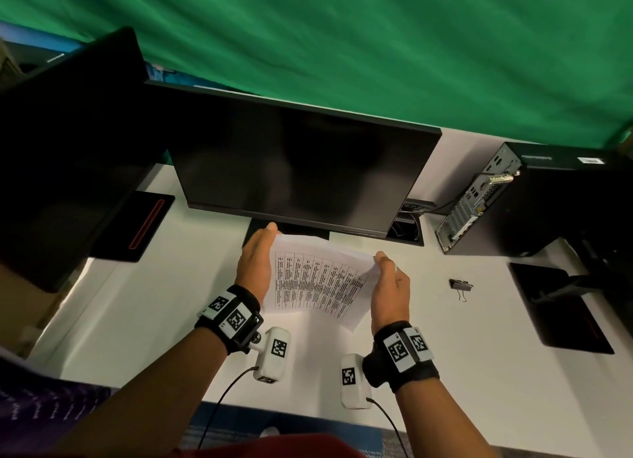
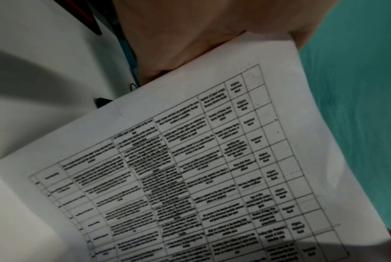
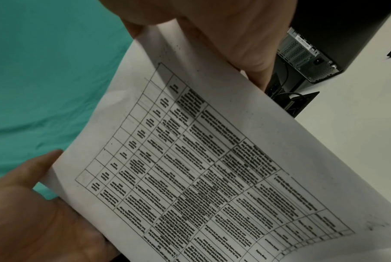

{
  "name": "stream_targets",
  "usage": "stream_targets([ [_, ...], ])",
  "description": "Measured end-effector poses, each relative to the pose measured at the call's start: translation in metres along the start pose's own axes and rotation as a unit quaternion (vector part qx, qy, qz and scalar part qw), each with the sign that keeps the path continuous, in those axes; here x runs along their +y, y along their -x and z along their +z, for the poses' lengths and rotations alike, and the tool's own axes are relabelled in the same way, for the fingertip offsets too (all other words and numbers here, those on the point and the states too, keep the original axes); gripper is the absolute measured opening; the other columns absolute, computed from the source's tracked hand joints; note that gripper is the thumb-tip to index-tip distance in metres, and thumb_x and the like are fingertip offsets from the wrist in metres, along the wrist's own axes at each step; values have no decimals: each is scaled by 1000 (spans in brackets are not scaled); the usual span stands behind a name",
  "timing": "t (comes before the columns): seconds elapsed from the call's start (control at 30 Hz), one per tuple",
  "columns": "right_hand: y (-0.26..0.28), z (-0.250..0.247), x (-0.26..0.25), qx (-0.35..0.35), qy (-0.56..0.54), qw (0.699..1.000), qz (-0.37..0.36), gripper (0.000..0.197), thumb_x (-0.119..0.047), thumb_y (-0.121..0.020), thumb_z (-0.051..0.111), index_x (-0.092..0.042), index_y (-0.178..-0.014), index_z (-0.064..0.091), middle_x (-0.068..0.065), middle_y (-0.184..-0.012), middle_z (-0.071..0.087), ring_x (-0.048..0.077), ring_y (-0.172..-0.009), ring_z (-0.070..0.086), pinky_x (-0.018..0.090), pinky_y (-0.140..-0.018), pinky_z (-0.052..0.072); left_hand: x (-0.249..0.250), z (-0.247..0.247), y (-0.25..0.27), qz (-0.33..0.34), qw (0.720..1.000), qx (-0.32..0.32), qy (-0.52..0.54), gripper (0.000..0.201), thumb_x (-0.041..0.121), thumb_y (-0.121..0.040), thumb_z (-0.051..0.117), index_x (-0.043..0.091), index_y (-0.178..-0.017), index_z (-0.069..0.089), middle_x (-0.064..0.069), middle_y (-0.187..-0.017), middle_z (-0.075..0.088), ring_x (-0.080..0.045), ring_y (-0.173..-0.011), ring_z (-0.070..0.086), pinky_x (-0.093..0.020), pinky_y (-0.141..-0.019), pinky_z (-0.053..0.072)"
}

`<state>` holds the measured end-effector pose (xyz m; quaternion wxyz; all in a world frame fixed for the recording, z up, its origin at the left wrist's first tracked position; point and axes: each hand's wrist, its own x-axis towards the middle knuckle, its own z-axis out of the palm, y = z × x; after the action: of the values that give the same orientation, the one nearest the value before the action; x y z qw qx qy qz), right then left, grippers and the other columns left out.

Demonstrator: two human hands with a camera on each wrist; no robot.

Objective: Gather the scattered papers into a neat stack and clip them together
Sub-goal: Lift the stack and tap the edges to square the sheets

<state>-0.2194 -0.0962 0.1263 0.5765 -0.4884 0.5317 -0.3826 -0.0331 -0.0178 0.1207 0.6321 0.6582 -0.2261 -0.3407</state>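
A stack of printed papers [image 1: 318,283] with a table on the top sheet is held tilted above the white desk [image 1: 445,372], in front of the monitor. My left hand [image 1: 255,262] lies flat with straight fingers against the stack's left edge. My right hand [image 1: 390,286] holds the right edge, thumb on top and fingers behind. In the left wrist view the papers [image 2: 190,177] run up into my left hand [image 2: 190,35]. In the right wrist view the papers [image 3: 212,159] pass between the thumb and fingers of my right hand [image 3: 223,35]. A black binder clip [image 1: 460,285] lies on the desk to the right.
A dark monitor [image 1: 301,163] stands right behind the papers, and a second screen [image 1: 68,149] is at the left. A computer tower [image 1: 513,200] lies at the back right. Black pads sit at the left [image 1: 137,224] and right [image 1: 561,307].
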Motion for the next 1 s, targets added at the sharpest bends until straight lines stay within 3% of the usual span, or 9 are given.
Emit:
stream_targets([
  [0.1, 1, -1, 2, -30, -9, 999, -35, 36, -52, -90, 49, -19, -79, 57, 0, -80, 66, 18, -77, 63, 31, -70, 50, -14, -11, 1, 29, 998, -53, 21, 41, 56, -82, 55, 27, -110, 55, -7, -99, 68, -25, -94, 67, -37, -79, 53],
  [0.23, 5, -12, 13, -102, -23, 991, -82, 39, -38, -85, 61, -18, -118, 51, 0, -104, 63, 0, -87, 67, 19, -72, 55, -26, -23, 3, 8, 995, -97, 15, 44, 26, -76, 66, 23, -118, 55, -9, -114, 68, -28, -108, 64, -46, -95, 51],
  [0.4, 1, -19, 20, -118, 44, 990, -64, 22, -10, -99, 59, -18, -113, 44, 5, -102, 65, 9, -88, 67, 22, -71, 56, -26, -23, 3, -39, 996, -81, 19, 41, 20, -76, 56, 20, -117, 62, -14, -115, 68, -32, -111, 63, -54, -100, 47],
  [0.53, 3, -22, 18, -132, 58, 987, -68, 24, -6, -99, 57, -17, -113, 41, 2, -101, 63, 10, -89, 67, 18, -71, 54, -25, -25, 4, -25, 996, -81, -19, 34, 18, -89, 54, 18, -122, 56, -10, -115, 67, -27, -111, 62, -41, -93, 52],
  [0.6, 9, -22, 12, -91, 88, 984, -129, 29, -20, -92, 61, -25, -113, 42, -2, -107, 58, 17, -98, 61, 18, -78, 53, -27, -24, 4, -6, 995, -86, -59, 32, 11, -98, 49, 16, -129, 51, -6, -116, 66, -19, -109, 63, -30, -85, 53],
  [0.67, 21, -19, -7, -30, 155, 953, -260, 43, -35, -85, 60, -26, -124, 43, -2, -125, 54, 14, -116, 55, 24, -99, 49, -29, -24, 2, 12, 992, -85, -92, 31, 12, -100, 47, 19, -130, 49, -2, -116, 65, -14, -108, 63, -26, -82, 53],
  [0.8, 47, 3, -49, -1, 404, 795, -453, 78, -45, -90, 55, -7, -153, 30, 11, -164, 26, 27, -154, 18, 45, -126, 13, -35, -28, -2, 26, 990, -86, -107, 27, 15, -99, 49, 26, -123, 52, -1, -115, 66, -17, -109, 64, -41, -91, 55],
  [0.9, 49, 21, -35, -72, 560, 719, -405, 79, -57, -99, 35, -8, -159, 20, 10, -169, 9, 29, -157, 6, 50, -126, 3, -36, -28, -3, 33, 989, -89, -110, 26, 17, -99, 50, 25, -124, 52, -3, -116, 66, -21, -110, 65, -48, -90, 56],
  [1.0, 41, 28, -26, -90, 595, 713, -359, 81, -64, -100, 24, -10, -160, 18, 9, -169, 10, 27, -157, 6, 47, -126, 2, -36, -26, -4, 37, 988, -89, -119, 27, 18, -99, 50, 24, -126, 50, -2, -116, 66, -20, -109, 65, -48, -88, 57],
])
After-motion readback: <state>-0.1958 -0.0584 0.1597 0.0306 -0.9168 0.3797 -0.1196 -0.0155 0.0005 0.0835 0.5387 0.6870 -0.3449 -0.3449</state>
